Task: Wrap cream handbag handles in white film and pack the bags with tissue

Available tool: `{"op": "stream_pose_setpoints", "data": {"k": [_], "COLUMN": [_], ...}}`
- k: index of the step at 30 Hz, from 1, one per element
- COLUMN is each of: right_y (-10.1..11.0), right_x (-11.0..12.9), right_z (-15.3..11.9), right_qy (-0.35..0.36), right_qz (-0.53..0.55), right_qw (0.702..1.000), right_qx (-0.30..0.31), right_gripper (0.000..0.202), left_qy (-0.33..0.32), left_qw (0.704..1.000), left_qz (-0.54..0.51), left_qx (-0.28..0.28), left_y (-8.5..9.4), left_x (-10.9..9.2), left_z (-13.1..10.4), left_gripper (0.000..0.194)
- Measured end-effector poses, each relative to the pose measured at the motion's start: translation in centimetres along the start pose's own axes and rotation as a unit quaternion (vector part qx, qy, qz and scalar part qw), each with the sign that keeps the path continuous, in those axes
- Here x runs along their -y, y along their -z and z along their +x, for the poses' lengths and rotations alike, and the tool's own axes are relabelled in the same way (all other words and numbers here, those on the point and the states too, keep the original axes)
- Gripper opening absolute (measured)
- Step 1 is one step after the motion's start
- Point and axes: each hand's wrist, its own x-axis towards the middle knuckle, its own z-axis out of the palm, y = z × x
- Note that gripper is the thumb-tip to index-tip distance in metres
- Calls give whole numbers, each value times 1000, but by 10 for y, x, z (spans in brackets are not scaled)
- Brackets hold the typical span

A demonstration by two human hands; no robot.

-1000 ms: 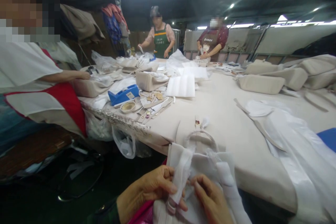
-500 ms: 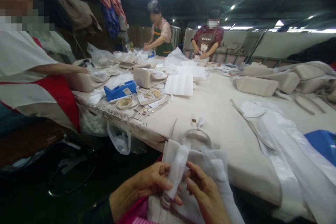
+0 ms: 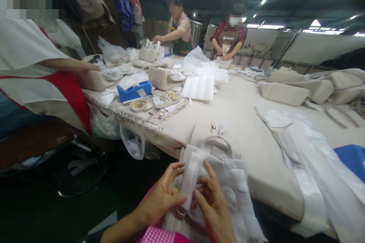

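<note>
A light beige bag leans at the table's near edge, its curved handle toward the table. One strap is covered in a white foam wrap, with a metal buckle at its lower end. My left hand grips the wrap from the left, thumb across its lower part. From the right, my right hand pinches the wrap's edge with thumb and curled fingers, its index finger raised along the strap. Another white foam-wrapped strap hangs to the right of my right hand.
On the table lie a blue tape dispenser, a tape roll, white foam sheets and beige bags. White wrapping strips drape over the right edge. Co-workers stand left and at the back.
Both hands have shifted on the wrapped strap. My right index finger now reaches up beside it, with the thumb at its edge. The back-left co-worker's arm has lifted. The view tilted slightly down.
</note>
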Motion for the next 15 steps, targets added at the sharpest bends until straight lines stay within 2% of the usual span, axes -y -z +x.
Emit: {"op": "stream_pose_setpoints", "data": {"k": [4,9,15], "right_y": [3,10,-3], "right_x": [1,-7,7], "right_z": [-3,-3,-12], "right_qy": [9,13,17], "right_qz": [-14,-32,-59], "right_qw": [1000,998,998], "right_qx": [10,48,15], "right_gripper": [72,59,53], "left_qy": [-9,-8,21], "left_qw": [999,996,994], "left_qz": [20,51,48], "left_qx": [-30,-67,-94], "left_y": [-3,-1,-12], "left_x": [2,4,2], "left_z": [-8,-16,-21], "left_gripper": [72,65,66]}}
